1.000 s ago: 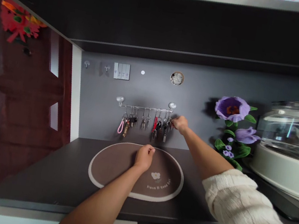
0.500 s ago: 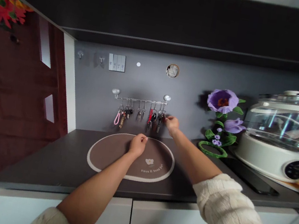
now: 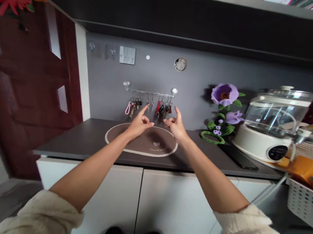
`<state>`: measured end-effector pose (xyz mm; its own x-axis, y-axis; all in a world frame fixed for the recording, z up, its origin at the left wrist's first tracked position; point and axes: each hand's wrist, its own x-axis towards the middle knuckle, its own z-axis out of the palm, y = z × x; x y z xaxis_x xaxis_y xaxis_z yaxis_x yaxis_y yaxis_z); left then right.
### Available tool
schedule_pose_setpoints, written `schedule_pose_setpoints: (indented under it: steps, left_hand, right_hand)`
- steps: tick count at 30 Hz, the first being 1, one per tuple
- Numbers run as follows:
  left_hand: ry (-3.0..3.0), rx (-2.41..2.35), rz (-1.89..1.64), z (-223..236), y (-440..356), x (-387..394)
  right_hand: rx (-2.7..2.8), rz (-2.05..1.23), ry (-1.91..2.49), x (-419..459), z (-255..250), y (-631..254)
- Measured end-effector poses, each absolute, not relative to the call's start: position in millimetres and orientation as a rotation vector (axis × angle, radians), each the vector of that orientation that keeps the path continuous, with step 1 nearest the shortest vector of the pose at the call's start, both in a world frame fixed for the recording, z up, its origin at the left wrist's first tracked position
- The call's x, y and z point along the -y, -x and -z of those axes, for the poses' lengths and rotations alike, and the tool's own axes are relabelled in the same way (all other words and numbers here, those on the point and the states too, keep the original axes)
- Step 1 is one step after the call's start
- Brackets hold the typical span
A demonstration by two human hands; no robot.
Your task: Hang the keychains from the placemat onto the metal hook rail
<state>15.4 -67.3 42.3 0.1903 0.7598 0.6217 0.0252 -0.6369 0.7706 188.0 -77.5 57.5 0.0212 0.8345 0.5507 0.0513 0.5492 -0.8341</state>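
Observation:
My left hand [image 3: 139,124] is raised over the brown oval mat [image 3: 140,140], its fingers apart and nothing in them. Facing it, my right hand [image 3: 177,126] hovers above the mat's right side, thumb and index finger spread, also holding nothing. Behind both hands a clear hook rail [image 3: 150,92] is fixed to the grey wall. Several bunches of keys hang from it, among them one with a pink loop strap [image 3: 128,108] at the left and a red key fob [image 3: 158,107] right of the middle. My fingers partly cover the lower keys.
Right of the mat stand purple crocheted flowers [image 3: 224,94] with a green ring base, a dark phone-like slab [image 3: 237,156] and a white appliance with a clear top [image 3: 264,142]. A white basket [image 3: 307,206] is at far right. A dark shelf [image 3: 174,13] overhangs the counter.
My right hand has come away from the keys at the rail's right end, and its fingers have spread. My left hand has opened from a closed pose. The view has pulled back.

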Motion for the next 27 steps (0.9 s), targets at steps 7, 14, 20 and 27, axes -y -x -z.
schedule_pose_setpoints:
  steps: [7,14,20,27]
  left_hand:
    - [-2.007,-0.785,-1.357,-37,27,126]
    - [-1.941,-0.929,-1.306,-2,50,140]
    - [-1.967,-0.845,-1.29,2,56,130]
    - [-1.965,-0.987,-1.317,-8,66,90]
  right_hand:
    - [1.647,-0.669,0.774,130,-39,-176]
    - [1.741,-0.667,0.903,148,-11,-175]
    - [1.75,-0.635,0.914,142,-13,-172]
    - [1.754,-0.543,0.94,102,-19,-185]
